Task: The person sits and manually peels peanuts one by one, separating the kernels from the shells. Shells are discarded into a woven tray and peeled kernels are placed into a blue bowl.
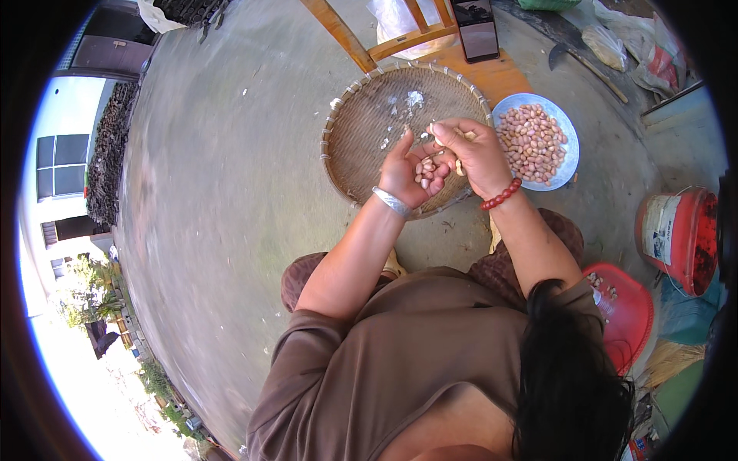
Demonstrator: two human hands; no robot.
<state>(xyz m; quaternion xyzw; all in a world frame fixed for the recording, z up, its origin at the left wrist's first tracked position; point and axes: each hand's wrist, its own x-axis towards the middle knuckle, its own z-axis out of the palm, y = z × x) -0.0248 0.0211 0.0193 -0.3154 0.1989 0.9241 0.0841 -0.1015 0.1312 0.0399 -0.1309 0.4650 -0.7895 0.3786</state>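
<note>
My left hand point(398, 176) is cupped palm up over a round woven bamboo tray point(360, 141), with several shelled peanuts point(425, 170) in the palm. A silver cuff circles that wrist. Close beside it, my right hand point(481, 155) pinches peanut shells point(459, 167) between thumb and fingers; one piece juts out below the fingers. Red beads ring the right wrist. White scraps point(414, 99) lie in the tray, whose near part is partly hidden by my hands. Just right of my right hand, a pale blue basin point(572, 147) holds many pinkish shelled peanuts point(533, 141).
A wooden chair point(501, 72) stands behind the tray, a phone point(477, 34) propped on it. On the floor at right lie a sickle point(597, 74) and plastic bags point(604, 47). A red bucket point(700, 230) and a red plastic scoop-like container point(631, 320) are at my right.
</note>
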